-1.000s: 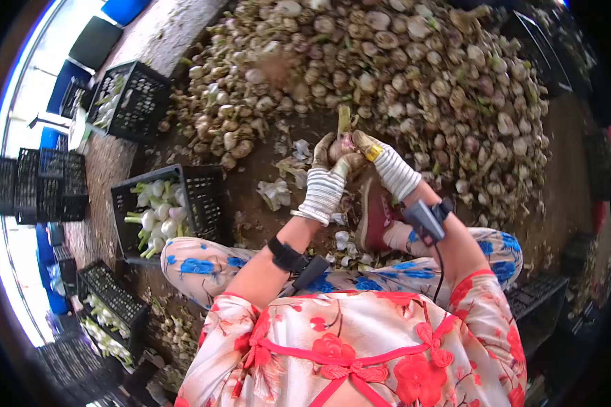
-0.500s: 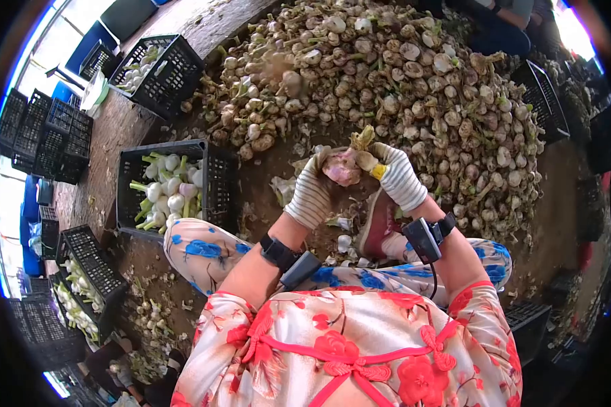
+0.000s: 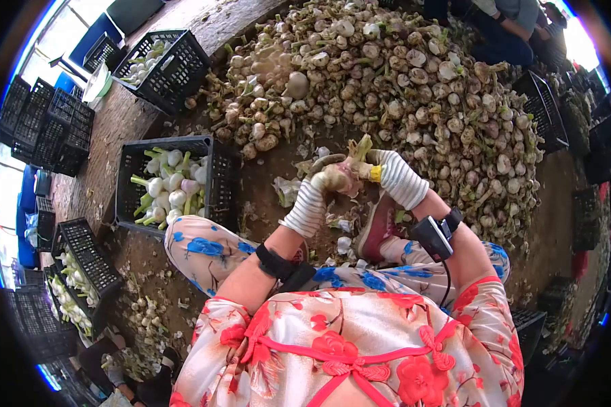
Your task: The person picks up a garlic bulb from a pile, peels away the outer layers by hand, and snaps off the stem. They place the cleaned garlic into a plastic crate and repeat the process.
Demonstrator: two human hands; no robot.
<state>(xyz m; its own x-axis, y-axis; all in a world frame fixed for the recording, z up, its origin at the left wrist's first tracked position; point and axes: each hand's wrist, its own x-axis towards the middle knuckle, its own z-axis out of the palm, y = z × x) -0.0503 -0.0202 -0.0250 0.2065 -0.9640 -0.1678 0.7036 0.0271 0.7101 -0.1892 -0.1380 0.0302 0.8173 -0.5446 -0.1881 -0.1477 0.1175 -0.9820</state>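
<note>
Both hands wear striped white gloves and meet around one garlic bulb (image 3: 347, 178), purplish with a short dry stalk pointing up. My left hand (image 3: 313, 198) wraps the bulb from the left, fingers curled over it. On the right, my right hand (image 3: 395, 178) is closed against the stalk side, with something yellow at its fingers; whether it is a tool or tape I cannot tell. Beyond the hands rises a large heap of unpeeled garlic (image 3: 387, 88). A black crate (image 3: 212, 183) of cleaned white garlic (image 3: 176, 199) stands to the left.
Another garlic crate (image 3: 176, 71) sits at upper left, near stacked empty crates (image 3: 47, 129). More garlic crates (image 3: 91, 251) lie at lower left. A black crate (image 3: 546, 108) stands right of the heap. Co-workers (image 3: 509, 34) sit at upper right; another's hand (image 3: 115, 373) shows at lower left.
My left fingers have shifted over the bulb, covering more of it, and the bulb has turned. My right hand has moved slightly, with its fingers nearer the stalk base.
</note>
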